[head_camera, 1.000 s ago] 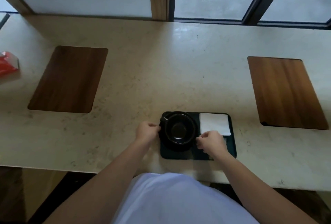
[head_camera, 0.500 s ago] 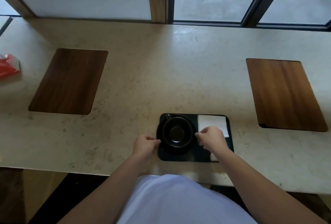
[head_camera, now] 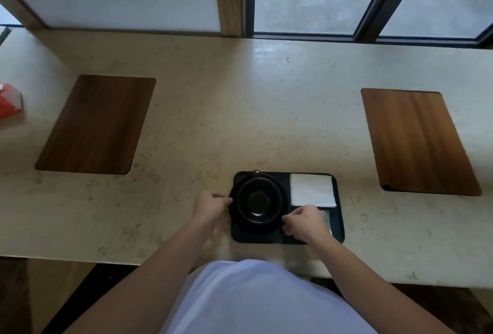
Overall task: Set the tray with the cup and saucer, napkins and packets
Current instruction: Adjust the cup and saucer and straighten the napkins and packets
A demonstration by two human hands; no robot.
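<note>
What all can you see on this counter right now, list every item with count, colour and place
tray: one, dark, near counter edge, centre
saucer: one, black, left half of tray
cup: one, black, on saucer, handle pointing away
napkin: white, far right of tray; count unclear
packets: pale, near right of tray, mostly hidden by hand
wooden mats: two, brown, far left and far right
red object: one, left edge
counter: one, beige
left hand: fingers at saucer's left rim
right hand: fingers at saucer's right rim

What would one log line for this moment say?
left hand: on saucer edge | right hand: at saucer's right | cup: on saucer | napkin: on tray
</note>
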